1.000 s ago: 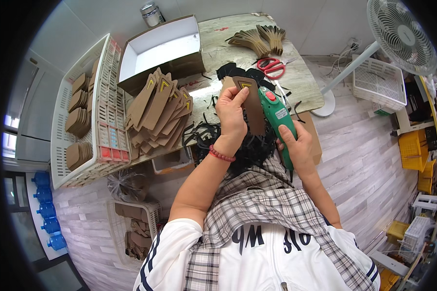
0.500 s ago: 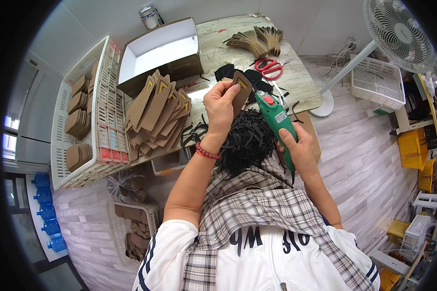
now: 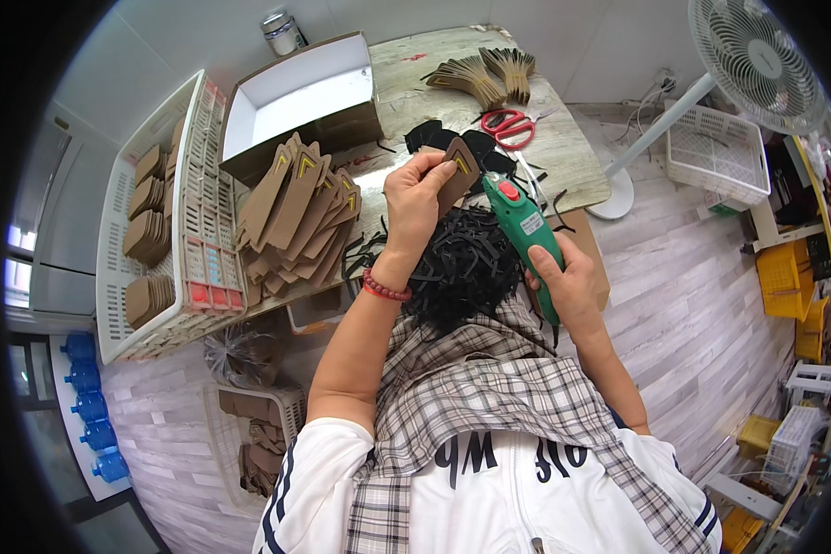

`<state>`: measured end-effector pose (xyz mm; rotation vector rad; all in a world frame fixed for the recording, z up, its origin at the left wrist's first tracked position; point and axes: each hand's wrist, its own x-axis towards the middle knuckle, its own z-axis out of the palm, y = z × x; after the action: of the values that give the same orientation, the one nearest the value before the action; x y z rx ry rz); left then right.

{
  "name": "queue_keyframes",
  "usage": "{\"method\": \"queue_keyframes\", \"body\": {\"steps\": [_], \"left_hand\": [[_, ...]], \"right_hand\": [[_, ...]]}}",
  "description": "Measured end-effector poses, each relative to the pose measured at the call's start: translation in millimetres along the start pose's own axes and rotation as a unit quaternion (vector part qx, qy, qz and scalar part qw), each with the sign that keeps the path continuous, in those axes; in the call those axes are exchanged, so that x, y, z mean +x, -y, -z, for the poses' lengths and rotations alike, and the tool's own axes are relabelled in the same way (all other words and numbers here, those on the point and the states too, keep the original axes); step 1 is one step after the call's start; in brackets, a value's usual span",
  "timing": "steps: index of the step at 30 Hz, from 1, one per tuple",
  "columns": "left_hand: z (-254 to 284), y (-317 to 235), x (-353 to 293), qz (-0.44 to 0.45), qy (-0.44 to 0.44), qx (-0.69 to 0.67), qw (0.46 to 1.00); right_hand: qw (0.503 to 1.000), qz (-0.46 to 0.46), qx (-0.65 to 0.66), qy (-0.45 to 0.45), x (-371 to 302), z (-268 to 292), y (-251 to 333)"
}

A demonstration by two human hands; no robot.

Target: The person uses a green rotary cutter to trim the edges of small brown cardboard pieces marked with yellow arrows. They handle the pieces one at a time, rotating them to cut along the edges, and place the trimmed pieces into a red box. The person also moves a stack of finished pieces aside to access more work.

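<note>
Between the thumb and fingers of my left hand [image 3: 417, 198] is a flat brown rounded piece [image 3: 457, 175] with a yellow chevron on it. My right hand [image 3: 568, 282] grips a green electric hand tool [image 3: 523, 226] with a red button. Its tip points up and left, close beside the brown piece; I cannot tell whether they touch. Below both hands, a heap of black strips [image 3: 457, 268] spills from the table edge onto my plaid apron [image 3: 499, 388]. Black flat pieces [image 3: 427, 135] lie just behind the brown piece.
Many brown pieces [image 3: 295, 212] are piled left, beside an open box [image 3: 300, 92] and a white crate [image 3: 222, 268] holding brown stacks. Red-handled scissors [image 3: 510, 129] and fanned brown bundles [image 3: 466, 81] lie at the back. A standing fan [image 3: 757, 60] is at the right.
My left hand has tilted the brown piece slightly, so its chevron faces up more. The tool has shifted only a little, and both grips are unchanged.
</note>
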<state>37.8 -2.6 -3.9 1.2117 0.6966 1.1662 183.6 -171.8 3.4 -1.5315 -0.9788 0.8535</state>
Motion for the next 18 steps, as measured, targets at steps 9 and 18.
{"method": "queue_keyframes", "body": {"steps": [9, 18], "left_hand": [[3, 4, -1, 0.009, 0.022, 0.053, 0.998], [11, 6, 0, 0.004, 0.090, 0.113, 0.990]], "right_hand": [[1.000, 0.009, 0.005, -0.001, -2, 1, -2], [1.000, 0.009, 0.025, -0.001, 0, 1, 0]]}}
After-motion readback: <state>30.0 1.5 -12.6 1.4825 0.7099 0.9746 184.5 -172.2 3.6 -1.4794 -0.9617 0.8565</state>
